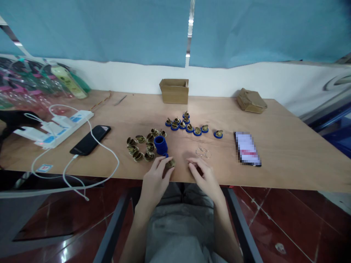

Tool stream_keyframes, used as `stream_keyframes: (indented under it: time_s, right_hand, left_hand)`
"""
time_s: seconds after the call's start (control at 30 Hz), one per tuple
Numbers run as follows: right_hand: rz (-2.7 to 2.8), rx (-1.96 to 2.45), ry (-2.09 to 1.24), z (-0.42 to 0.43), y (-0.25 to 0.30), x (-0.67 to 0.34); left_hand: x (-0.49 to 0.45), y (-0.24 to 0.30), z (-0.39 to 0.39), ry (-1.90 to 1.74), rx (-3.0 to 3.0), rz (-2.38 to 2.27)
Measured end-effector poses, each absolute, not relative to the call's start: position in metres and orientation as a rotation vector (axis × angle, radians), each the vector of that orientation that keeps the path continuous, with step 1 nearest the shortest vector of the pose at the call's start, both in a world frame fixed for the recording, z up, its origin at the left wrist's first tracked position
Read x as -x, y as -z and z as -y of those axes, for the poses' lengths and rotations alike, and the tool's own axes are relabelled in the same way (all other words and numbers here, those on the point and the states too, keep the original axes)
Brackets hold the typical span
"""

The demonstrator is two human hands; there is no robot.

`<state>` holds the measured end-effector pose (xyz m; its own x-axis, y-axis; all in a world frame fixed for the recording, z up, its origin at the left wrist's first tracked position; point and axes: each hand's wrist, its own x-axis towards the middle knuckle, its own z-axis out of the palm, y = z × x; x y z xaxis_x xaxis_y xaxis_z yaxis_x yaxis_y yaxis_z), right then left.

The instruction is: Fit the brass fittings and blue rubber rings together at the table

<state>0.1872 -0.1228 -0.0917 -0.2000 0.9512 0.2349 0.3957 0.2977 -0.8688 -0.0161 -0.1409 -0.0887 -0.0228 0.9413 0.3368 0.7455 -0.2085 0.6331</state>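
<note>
My left hand [157,176] is closed in a pinch around a round brass-coloured piece [170,163] at the table's near edge. Just behind its fingers stands a stack of blue rings [160,145]. Fingertips together, my right hand [202,174] is a short way to the right; what it pinches, if anything, is too small to make out. Several thin wire rings [203,152] lie beyond it. On the left are several brass-coloured pieces with raised flaps [138,156] and no blue rims. Farther back, similar pieces with blue rims [197,131] form a loose group.
An open cardboard box [174,95] and a closed brown package [251,101] stand at the back. A phone with a lit screen [247,149] lies right. To the left are a dark phone [90,140], a power strip [64,128] and looping white cables [111,150].
</note>
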Motion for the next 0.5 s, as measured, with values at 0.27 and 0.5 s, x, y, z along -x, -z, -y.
stream_keyframes:
  time_s: [0.27,0.5]
  right_hand:
    - [1.751,1.245,-0.875,0.12,0.093,-0.188]
    - [1.694,1.254,-0.889,0.119,0.095,-0.187]
  left_hand:
    - [0.056,0.082,0.147,-0.731,-1.995,-2.109]
    - [0.077,0.087,0.149,-0.741,-1.96,-2.198]
